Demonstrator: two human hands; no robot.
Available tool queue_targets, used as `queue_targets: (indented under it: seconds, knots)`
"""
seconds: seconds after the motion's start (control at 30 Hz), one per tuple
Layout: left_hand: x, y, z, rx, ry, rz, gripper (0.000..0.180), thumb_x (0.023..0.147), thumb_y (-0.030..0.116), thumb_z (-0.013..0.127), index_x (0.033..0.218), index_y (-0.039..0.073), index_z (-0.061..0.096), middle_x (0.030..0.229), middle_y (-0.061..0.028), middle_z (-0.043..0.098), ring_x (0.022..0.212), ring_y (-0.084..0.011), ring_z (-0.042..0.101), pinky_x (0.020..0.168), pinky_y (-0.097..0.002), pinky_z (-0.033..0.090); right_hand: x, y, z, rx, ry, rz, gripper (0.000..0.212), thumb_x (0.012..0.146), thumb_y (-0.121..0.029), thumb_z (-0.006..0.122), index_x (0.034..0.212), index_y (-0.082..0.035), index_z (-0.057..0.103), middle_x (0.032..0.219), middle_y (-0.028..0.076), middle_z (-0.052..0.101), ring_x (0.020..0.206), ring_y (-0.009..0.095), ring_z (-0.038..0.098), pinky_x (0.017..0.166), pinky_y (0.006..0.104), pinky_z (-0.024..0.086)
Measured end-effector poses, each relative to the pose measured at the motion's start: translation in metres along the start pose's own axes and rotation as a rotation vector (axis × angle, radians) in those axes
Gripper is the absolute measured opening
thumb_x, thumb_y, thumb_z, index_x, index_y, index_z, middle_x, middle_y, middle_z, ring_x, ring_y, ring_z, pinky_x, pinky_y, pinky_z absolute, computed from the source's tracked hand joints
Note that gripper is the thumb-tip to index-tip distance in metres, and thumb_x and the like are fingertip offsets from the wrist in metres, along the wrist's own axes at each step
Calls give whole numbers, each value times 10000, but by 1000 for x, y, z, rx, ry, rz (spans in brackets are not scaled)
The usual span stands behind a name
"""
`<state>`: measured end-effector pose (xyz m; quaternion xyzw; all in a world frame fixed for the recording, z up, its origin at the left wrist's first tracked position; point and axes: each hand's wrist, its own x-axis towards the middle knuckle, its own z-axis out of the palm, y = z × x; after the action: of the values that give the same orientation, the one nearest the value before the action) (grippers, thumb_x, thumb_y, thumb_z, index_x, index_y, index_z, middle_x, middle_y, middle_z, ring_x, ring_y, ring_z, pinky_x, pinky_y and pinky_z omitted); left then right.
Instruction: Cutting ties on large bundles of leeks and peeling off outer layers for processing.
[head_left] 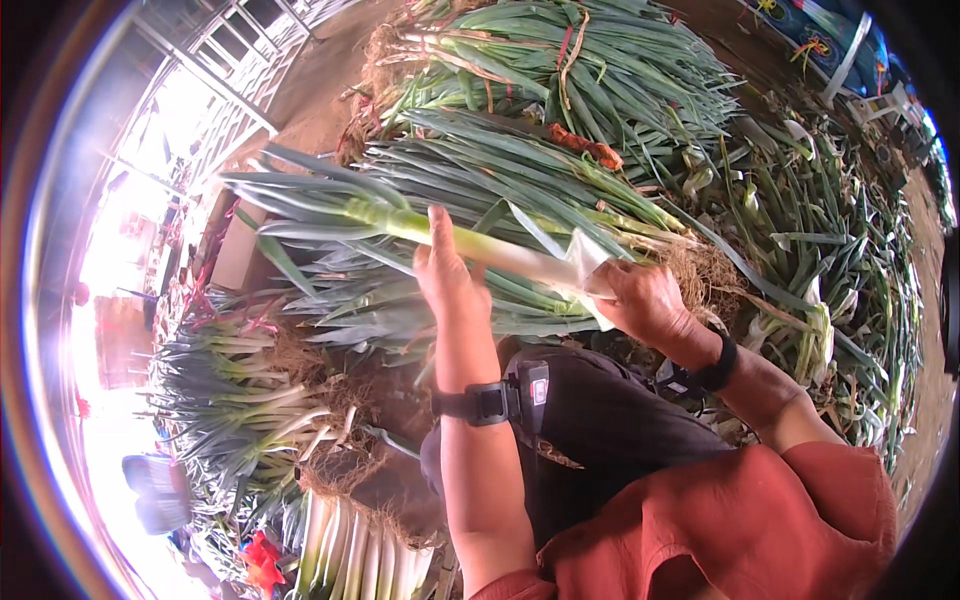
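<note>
Two hands (pixel 452 283) (pixel 645 300) hold one leek (pixel 515 257), heaps (pixel 640 75) leaving little bare floor (pixel 325 100).

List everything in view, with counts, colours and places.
Leek: one, green-white, in both hands
Piled leeks: uncountable, green-white, top centre and lower left
Leaf heap: one, mostly green, right
Unclear scrap: one, orange, on leeks
Railing: one, white, upper left
Patterned item: one, blue, upper right
Unclear item: one, red, lower left
Blurred item: one, grey, lower left
Straps: two, black, both wrists
Shirt: one, red, lower right
Trousers: one pair, dark, below hands
Left hand: one, bare, leek's middle
Right hand: one, bare, leek's white end
</note>
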<state>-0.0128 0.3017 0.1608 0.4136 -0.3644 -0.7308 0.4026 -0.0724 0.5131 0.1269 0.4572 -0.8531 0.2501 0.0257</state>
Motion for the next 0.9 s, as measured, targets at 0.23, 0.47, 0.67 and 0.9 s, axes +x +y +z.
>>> queue_targets:
  seconds: [0.23, 0.47, 0.67, 0.9]
  knots:
    - [-23, 5, 13, -280, -134, 50, 144, 738, 38, 591, 765, 96, 462, 607, 6, 435, 533, -120, 448, 547, -308, 403, 25, -9, -10, 460, -376, 116, 385, 840, -324, 589, 1143, -90, 548, 833, 136, 630, 736, 268, 625, 604, 351, 469]
    - [-33, 18, 14, -170, 25, 372, 197, 666, -24, 575, 730, 108, 444, 603, 7, 445, 454, -116, 431, 442, -279, 385, 41, 1, 34, 1737, 111, 702, 292, 925, -285, 461, 844, -21, 554, 636, 5, 530, 548, 121, 488, 524, 260, 422]
    - [-22, 51, -15, -222, -64, 379, 147, 694, 35, 562, 711, 115, 441, 604, 16, 416, 473, -103, 408, 470, -273, 370, -31, 174, -1, 1400, 436, 1010, 206, 886, -257, 521, 711, -165, 461, 523, -82, 333, 404, 36, 290, 363, 198, 239]
    - [-30, 65, -22, -314, -267, 281, 138, 728, 139, 561, 740, 120, 424, 635, 32, 366, 553, -94, 344, 572, -273, 327, -74, 187, -55, -400, -17, 624, 558, 888, -471, 429, 1155, 13, 504, 1041, 246, 582, 955, 332, 582, 822, 402, 456]
